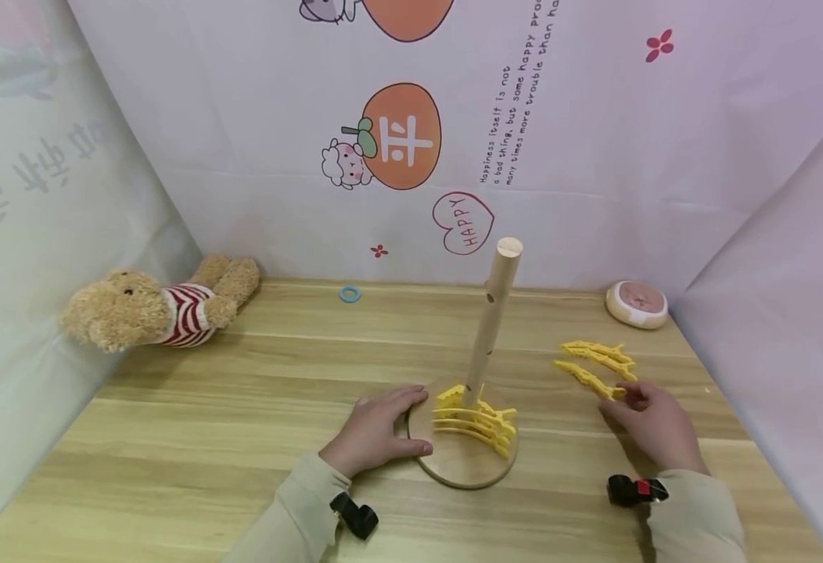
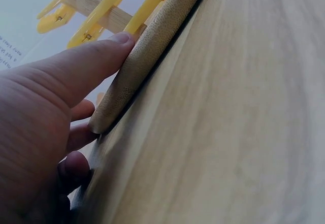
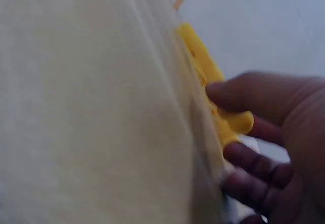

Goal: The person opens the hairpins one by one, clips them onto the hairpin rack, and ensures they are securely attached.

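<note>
A right hand (image 1: 658, 426) pinches the near end of a yellow piece (image 1: 590, 380) between thumb and fingers.
The piece lies right of a round base (image 1: 461, 473), just beside two other loose pieces (image 1: 610, 361); a left hand (image 1: 383, 430), fingers relaxed and spread, braces the base's rim; more yellow clips (image 1: 501, 428) cluster at the foot of a wooden post (image 1: 492, 328); good handling likely calls for a secure pinch, a lift clear of the neighbours and light pressure steadying the base.
</note>
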`<move>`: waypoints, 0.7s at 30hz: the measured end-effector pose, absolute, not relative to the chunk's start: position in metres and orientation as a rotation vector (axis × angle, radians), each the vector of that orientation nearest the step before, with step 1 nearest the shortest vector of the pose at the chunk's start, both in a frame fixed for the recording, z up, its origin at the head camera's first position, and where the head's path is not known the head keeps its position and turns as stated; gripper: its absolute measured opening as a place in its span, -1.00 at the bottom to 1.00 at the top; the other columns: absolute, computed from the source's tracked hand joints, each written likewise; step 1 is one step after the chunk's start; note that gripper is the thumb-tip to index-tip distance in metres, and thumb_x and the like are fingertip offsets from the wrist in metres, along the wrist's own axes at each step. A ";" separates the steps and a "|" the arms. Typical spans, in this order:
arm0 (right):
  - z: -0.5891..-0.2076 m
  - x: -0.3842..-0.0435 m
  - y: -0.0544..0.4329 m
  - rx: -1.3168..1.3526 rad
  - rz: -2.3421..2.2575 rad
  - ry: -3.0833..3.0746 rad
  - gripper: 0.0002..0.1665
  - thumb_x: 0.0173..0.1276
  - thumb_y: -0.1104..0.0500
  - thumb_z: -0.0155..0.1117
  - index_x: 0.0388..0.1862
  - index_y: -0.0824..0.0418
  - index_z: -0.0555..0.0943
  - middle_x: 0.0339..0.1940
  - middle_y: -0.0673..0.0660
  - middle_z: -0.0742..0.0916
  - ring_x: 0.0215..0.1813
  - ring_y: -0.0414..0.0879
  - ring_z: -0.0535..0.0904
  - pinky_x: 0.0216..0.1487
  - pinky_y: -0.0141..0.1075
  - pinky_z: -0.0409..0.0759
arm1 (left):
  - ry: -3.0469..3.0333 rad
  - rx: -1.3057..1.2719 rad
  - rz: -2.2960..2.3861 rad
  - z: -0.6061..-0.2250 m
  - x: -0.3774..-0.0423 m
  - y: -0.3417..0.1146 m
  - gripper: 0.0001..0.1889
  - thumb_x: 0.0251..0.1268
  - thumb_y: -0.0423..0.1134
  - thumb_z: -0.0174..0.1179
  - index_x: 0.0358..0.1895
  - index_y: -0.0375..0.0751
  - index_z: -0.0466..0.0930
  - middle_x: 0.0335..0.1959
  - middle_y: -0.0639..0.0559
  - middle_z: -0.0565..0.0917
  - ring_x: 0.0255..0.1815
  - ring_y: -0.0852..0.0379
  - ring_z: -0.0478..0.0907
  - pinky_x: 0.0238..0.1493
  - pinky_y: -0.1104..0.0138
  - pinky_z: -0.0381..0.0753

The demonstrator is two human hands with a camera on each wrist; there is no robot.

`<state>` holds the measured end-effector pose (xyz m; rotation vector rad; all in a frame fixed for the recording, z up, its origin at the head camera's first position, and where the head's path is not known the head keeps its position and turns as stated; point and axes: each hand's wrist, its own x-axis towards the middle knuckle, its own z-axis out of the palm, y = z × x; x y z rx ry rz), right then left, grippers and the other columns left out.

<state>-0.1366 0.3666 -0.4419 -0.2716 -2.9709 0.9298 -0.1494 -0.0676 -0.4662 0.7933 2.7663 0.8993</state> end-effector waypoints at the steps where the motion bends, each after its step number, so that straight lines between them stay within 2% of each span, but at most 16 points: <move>1: -0.440 -0.135 0.366 -0.262 0.950 -2.943 -0.20 0.39 -0.25 0.28 0.28 0.37 0.50 0.01 0.39 0.69 -0.08 0.18 0.63 -0.20 -0.05 0.54 | 2.767 0.795 0.900 -0.466 -0.149 -0.068 -0.11 0.10 0.32 0.37 0.48 0.01 0.37 0.51 0.14 0.35 0.47 0.00 0.33 0.33 -0.09 0.21; 3: -0.432 -0.133 0.364 -0.253 0.990 -2.872 -0.23 0.42 -0.20 0.28 0.34 0.34 0.47 0.02 0.38 0.69 -0.15 0.03 0.64 -0.30 -0.17 0.56 | 2.766 0.801 0.901 -0.466 -0.149 -0.068 -0.11 0.11 0.31 0.36 0.48 0.00 0.37 0.50 0.14 0.35 0.47 0.00 0.33 0.33 -0.09 0.21; 6: -0.413 -0.130 0.357 -0.219 0.994 -2.751 -0.29 0.42 -0.11 0.31 0.36 0.32 0.47 -0.12 0.31 0.70 -0.31 -0.23 0.56 -0.47 -0.30 0.52 | 2.763 0.799 0.904 -0.466 -0.149 -0.068 -0.12 0.11 0.30 0.37 0.48 -0.01 0.36 0.51 0.13 0.35 0.47 -0.01 0.33 0.35 -0.09 0.19; 9: -0.391 -0.124 0.347 -0.187 0.987 -2.642 -0.36 0.40 -0.05 0.36 0.33 0.27 0.52 -0.25 0.13 0.69 -0.39 -0.36 0.49 -0.52 -0.37 0.48 | 2.764 0.795 0.899 -0.464 -0.149 -0.068 -0.12 0.12 0.30 0.37 0.48 -0.01 0.36 0.51 0.13 0.34 0.48 -0.01 0.32 0.36 -0.09 0.18; 12: -0.371 -0.116 0.338 -0.139 0.993 -2.572 -0.40 0.35 0.00 0.42 0.28 0.24 0.57 -0.37 -0.04 0.66 -0.40 -0.40 0.49 -0.52 -0.43 0.45 | 2.767 0.791 0.898 -0.464 -0.148 -0.067 -0.13 0.13 0.28 0.37 0.48 -0.01 0.37 0.51 0.13 0.35 0.47 -0.02 0.32 0.36 -0.10 0.18; 16: -0.350 -0.103 0.327 -0.042 1.021 -2.522 -0.48 0.31 0.08 0.47 0.21 0.21 0.62 -0.41 -0.22 0.66 -0.41 -0.41 0.53 -0.55 -0.45 0.43 | 2.759 0.782 0.907 -0.465 -0.148 -0.067 -0.14 0.13 0.28 0.37 0.48 0.01 0.37 0.51 0.13 0.35 0.47 -0.03 0.32 0.35 -0.12 0.17; 21: -0.335 -0.090 0.315 0.125 1.102 -2.516 -0.46 0.32 0.22 0.45 0.27 0.17 0.58 -0.28 -0.23 0.70 -0.40 -0.35 0.59 -0.55 -0.44 0.47 | 2.762 0.779 0.907 -0.465 -0.147 -0.066 -0.13 0.13 0.29 0.37 0.48 0.02 0.37 0.51 0.14 0.34 0.47 -0.04 0.33 0.36 -0.16 0.15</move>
